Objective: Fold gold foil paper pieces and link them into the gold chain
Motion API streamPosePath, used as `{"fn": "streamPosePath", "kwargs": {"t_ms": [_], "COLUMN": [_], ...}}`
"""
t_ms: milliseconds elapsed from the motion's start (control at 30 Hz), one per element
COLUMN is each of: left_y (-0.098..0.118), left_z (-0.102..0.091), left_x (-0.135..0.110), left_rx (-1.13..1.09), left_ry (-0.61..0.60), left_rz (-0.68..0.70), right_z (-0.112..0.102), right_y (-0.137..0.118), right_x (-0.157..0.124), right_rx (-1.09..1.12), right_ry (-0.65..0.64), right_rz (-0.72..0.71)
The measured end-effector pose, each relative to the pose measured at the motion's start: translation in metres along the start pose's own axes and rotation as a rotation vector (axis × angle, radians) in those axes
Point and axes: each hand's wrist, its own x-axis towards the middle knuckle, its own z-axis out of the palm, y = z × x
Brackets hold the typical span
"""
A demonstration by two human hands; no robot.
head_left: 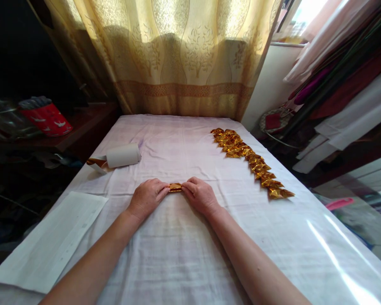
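Between my two hands a narrow folded strip of shiny gold foil paper (175,187) lies on the white cloth. My left hand (148,195) pinches its left end, fingers closed. At the other end my right hand (200,195) grips it between thumb and fingers. Only the middle of the strip shows; both ends are covered by my fingertips. To the right, a long row of folded gold foil pieces (255,163) runs diagonally over the cloth, several of them overlapping, apart from my hands.
A white paper roll (123,155) with a bit of gold foil (96,162) at its end lies at left. Nearer, a white sheet (55,239) reaches the bed's left edge. A red container (46,118) stands on a dark cabinet. Clothes (352,93) hang at right.
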Motion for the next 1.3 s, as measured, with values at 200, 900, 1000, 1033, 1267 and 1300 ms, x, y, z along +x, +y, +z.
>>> {"fn": "streamPosePath", "kwargs": {"t_ms": [200, 900, 1000, 1033, 1267, 1300], "left_y": [0.003, 0.005, 0.005, 0.005, -0.003, -0.004], "left_z": [0.009, 0.033, 0.032, 0.032, 0.04, 0.041], "left_x": [0.026, 0.04, 0.04, 0.04, 0.038, 0.037], "left_rx": [-0.168, -0.454, -0.487, -0.497, -0.443, -0.418], "left_ry": [0.075, 0.392, 0.406, 0.409, 0.399, 0.393], "left_rz": [-0.126, -0.333, -0.337, -0.34, -0.329, -0.322], "right_z": [-0.006, 0.02, 0.016, 0.015, 0.016, 0.016], "right_y": [0.003, 0.024, 0.021, 0.02, 0.017, 0.017], "right_x": [0.025, 0.037, 0.036, 0.036, 0.034, 0.034], "right_rx": [0.078, 0.775, 0.667, 0.619, 0.56, 0.56], "right_ry": [0.003, 0.364, 0.353, 0.349, 0.379, 0.385], "right_rz": [0.248, 0.385, 0.384, 0.373, 0.345, 0.343]}}
